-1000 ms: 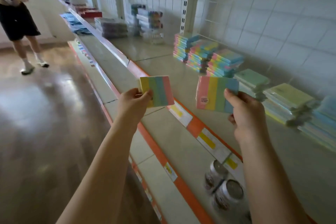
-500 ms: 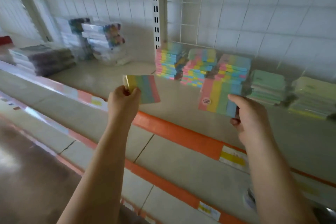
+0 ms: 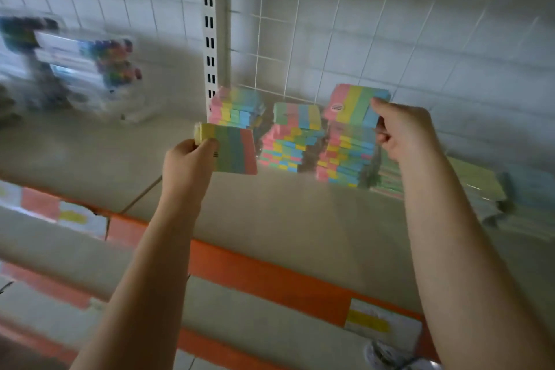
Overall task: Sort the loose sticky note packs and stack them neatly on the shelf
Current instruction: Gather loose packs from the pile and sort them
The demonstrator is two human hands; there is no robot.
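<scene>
In the head view, the left hand (image 3: 189, 159) pinches a striped note pack (image 3: 231, 149) by its yellow left edge, thumb on the face and fingers curled behind, holding it above the shelf (image 3: 270, 219) just left of the middle stack (image 3: 292, 138). The right hand (image 3: 402, 132) grips a second pack (image 3: 354, 105) (a round sticker on its pink stripe) by its blue right edge, thumb on top, just over the right stack (image 3: 345, 156).

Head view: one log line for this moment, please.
left hand: holds striped pack | right hand: holds striped pack above right stack | shelf: three striped stacks
</scene>
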